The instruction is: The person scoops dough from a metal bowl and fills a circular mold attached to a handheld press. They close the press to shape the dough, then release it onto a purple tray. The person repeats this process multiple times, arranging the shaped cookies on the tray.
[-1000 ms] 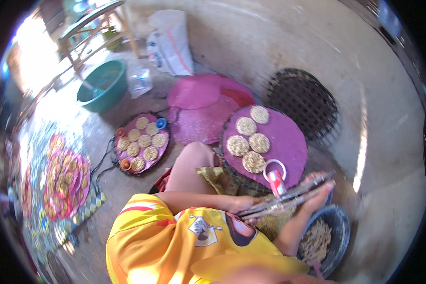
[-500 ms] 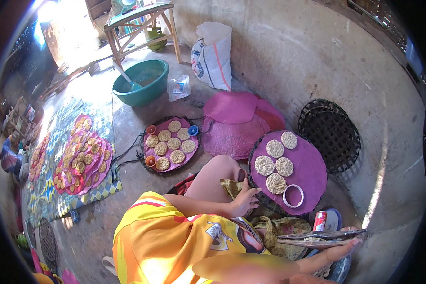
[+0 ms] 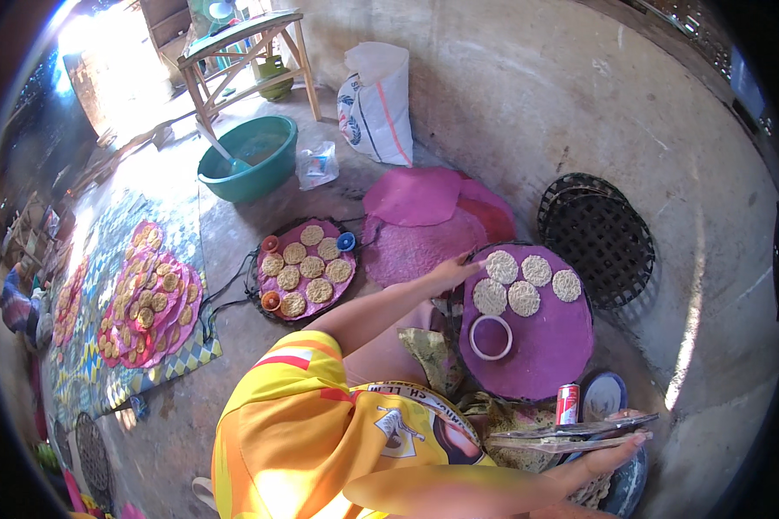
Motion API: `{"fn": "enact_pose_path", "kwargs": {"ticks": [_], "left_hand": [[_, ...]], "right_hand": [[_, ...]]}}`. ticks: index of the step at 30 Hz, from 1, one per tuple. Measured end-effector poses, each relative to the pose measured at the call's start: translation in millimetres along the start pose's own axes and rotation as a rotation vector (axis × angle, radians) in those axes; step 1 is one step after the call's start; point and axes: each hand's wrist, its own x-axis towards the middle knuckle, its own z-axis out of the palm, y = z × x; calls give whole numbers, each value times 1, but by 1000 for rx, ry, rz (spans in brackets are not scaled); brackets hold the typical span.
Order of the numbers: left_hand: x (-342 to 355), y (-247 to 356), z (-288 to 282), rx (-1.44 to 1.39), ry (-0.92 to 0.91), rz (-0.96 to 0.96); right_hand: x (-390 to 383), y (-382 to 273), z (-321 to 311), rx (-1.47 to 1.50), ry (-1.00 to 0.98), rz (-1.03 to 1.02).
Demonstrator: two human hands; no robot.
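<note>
Left hand: we see our left hand (image 3: pixel 453 272) reaching forward to the upper-left rim of the big tray (image 3: pixel 535 353), just beside the nearest disc.
Left fingers: the fingertips lie at the rim; we cannot tell whether they pinch it or only touch it.
Right hand: our right hand (image 3: pixel 614 451) holds 2 flat dark boards (image 3: pixel 537 443) by their right end, near our lap.
Right fingers: we see them clasping the pair, with some digits above and some below.
Boards: they lie 1 over the other, roughly level.
Big tray: purple-lined, in front of our knees, with 5 pale discs (image 3: pixel 523 298) in its upper part.
Ring: the white ring (image 3: pixel 473 348) lies flat on the tray, below the discs and apart from them.
Can: the red and white can (image 3: pixel 568 404) shows just past the boards; we cannot tell whether they touch.
Lower right: a dark basin (image 3: pixel 634 486) and lumpy dough (image 3: pixel 594 491), both partly hidden by our right arm.
Small tray: to the left, the small tray (image 3: pixel 304 289) bears 9 discs, 2 orange cups (image 3: pixel 271 301) and 1 blue cup (image 3: pixel 346 241).
Behind: purple sheets (image 3: pixel 411 195) lie between the trays; black baskets (image 3: pixel 597 238) lean on the wall.
Farther off: we see a green basin (image 3: pixel 267 179) with a ladle (image 3: pixel 223 149), and a white sack (image 3: pixel 383 117).
Far left: disc-covered sheets (image 3: pixel 151 298) lie on a patterned mat (image 3: pixel 201 356).
</note>
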Motion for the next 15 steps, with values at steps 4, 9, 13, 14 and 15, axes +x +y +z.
{"fn": "enact_pose_path", "kwargs": {"ticks": [4, 9, 13, 14, 15], "left_hand": [[12, 33, 10, 429, 337, 127], [-60, 63, 78, 452, 64, 1183], [-98, 65, 119, 324, 52, 1580], [-98, 66, 124, 285, 59, 1622], [-92, 66, 122, 243, 105, 1589]], "right_hand": [[1, 4, 3, 6, -17, 3], [25, 18, 22, -146, 97, 73], [36, 51, 60, 215, -12, 392], [35, 57, 66, -19, -81, 237], [36, 62, 72, -25, -133, 188]]}}
